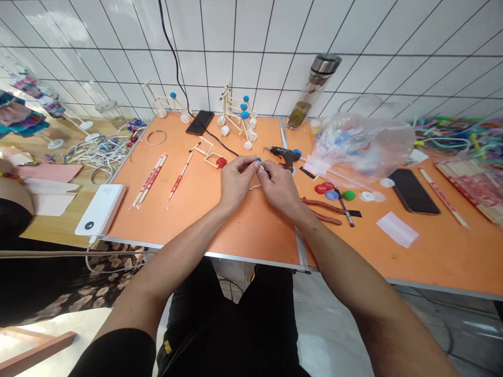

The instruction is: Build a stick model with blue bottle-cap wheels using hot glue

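Both hands work close together over the orange tabletop (188,220), well in from its front metal edge (204,253), with open surface in front of them. The left hand (236,183) and right hand (280,188) meet at the fingertips, both pinched closed on a thin wooden stick (255,186), with a small blue bottle cap (258,160) at the top of the grip (mostly hidden by fingers, so how they join can't be made out). Just beyond the right hand lies a black hot glue gun (283,157) — red-handled pliers (326,209) sit off to its right, and a small stick frame with a red cap (212,157) lies near the left hand.
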A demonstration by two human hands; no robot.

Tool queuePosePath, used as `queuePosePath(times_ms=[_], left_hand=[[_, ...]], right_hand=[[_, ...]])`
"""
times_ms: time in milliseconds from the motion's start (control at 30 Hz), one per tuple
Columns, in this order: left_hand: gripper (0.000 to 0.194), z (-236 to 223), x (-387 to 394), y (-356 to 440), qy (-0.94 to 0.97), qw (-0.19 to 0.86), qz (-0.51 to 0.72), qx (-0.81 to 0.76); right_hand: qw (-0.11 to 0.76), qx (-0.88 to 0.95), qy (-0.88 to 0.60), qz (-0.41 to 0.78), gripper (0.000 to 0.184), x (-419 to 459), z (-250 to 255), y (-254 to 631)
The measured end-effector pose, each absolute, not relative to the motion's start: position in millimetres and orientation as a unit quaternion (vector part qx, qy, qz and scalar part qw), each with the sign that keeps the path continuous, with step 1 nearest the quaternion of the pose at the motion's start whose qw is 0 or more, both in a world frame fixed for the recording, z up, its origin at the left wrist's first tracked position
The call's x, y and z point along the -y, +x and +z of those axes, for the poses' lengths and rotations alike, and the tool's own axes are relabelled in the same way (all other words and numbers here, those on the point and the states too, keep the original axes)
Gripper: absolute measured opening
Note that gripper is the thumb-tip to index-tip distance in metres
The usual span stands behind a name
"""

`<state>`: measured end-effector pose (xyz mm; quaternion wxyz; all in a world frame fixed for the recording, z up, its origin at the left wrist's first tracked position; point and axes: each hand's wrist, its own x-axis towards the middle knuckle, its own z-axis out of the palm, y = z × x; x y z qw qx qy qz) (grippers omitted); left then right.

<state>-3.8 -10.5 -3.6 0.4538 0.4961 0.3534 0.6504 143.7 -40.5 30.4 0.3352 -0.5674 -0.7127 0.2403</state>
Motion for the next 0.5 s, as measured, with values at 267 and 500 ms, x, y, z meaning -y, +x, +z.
queuePosePath(times_ms=[267, 500], left_hand=[[0.025, -1, 13, -1, 0.466, 0.512, 0.653, -0.307], [0.041, 9, 14, -4, 0.484, 0.546, 0.642, -0.235]], right_hand=[[0.284, 0.721, -0.604, 0.186, 0.027, 52, 43, 140], [0.305, 0.430, -0.356, 0.772, 0.020, 39, 62, 165]])
